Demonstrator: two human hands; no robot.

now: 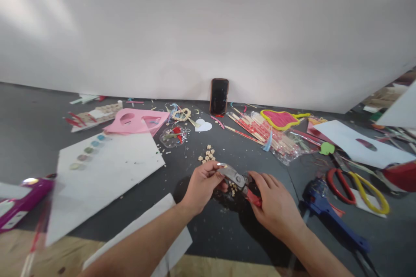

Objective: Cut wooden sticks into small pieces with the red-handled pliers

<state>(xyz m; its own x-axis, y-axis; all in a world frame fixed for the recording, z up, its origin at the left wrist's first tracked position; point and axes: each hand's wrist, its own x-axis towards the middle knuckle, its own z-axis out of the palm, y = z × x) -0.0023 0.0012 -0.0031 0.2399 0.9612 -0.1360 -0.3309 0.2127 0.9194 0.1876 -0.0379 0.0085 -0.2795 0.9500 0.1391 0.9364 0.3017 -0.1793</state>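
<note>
My right hand (274,199) is closed around the red handles of a pair of pruning shears (239,180). The metal jaws point up and left, reaching the fingers of my left hand (204,184). That hand is pinched at the jaw tips; whatever sits between its fingertips is too small and covered to make out. Just beyond it lies a small heap of pale flower-shaped beads (208,154) on the dark table. Some tiny pale pieces (233,188) show below the shears' jaws.
A phone (219,96) leans against the white partition (208,43). To the right lie a blue glue gun (334,216), scissors with red and yellow handles (370,192) and bagged sticks (260,132). White board (107,177) and pink foam (139,121) lie left.
</note>
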